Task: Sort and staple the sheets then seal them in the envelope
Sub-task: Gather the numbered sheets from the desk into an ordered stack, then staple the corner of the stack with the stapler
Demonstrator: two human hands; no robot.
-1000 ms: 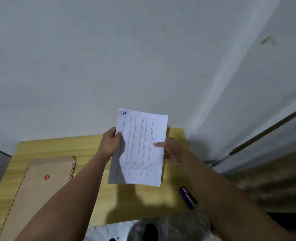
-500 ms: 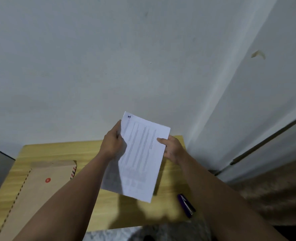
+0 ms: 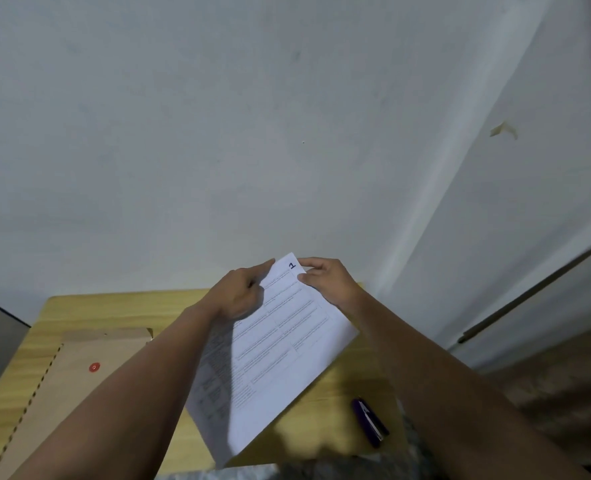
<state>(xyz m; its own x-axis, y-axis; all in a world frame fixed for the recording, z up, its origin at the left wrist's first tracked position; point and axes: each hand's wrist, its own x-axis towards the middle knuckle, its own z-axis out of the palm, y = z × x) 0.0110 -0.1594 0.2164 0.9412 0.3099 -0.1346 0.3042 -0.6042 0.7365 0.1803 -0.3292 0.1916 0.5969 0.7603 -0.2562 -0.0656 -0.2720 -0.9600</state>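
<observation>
A: Where are the sheets [image 3: 280, 344]?

B: Lifted above the wooden table [image 3: 121, 306], tilted, the corner marked "1" uppermost, probably so the edges can be squared before stapling.

A: And each hand?

B: The left hand [image 3: 240, 292] and right hand [image 3: 325, 280] both pinch that top corner, fingers closed on paper. The brown envelope [image 3: 79, 372] lies flat at left; a purple stapler [image 3: 370, 422] rests at right, untouched.

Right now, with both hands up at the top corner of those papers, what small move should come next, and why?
Probably square the sheets edge to edge. A second page peeks out at the lower left, so the stack looks uneven. Both the left hand and right hand pinch the corner marked 1, and the stapler lies untouched on the table.
</observation>
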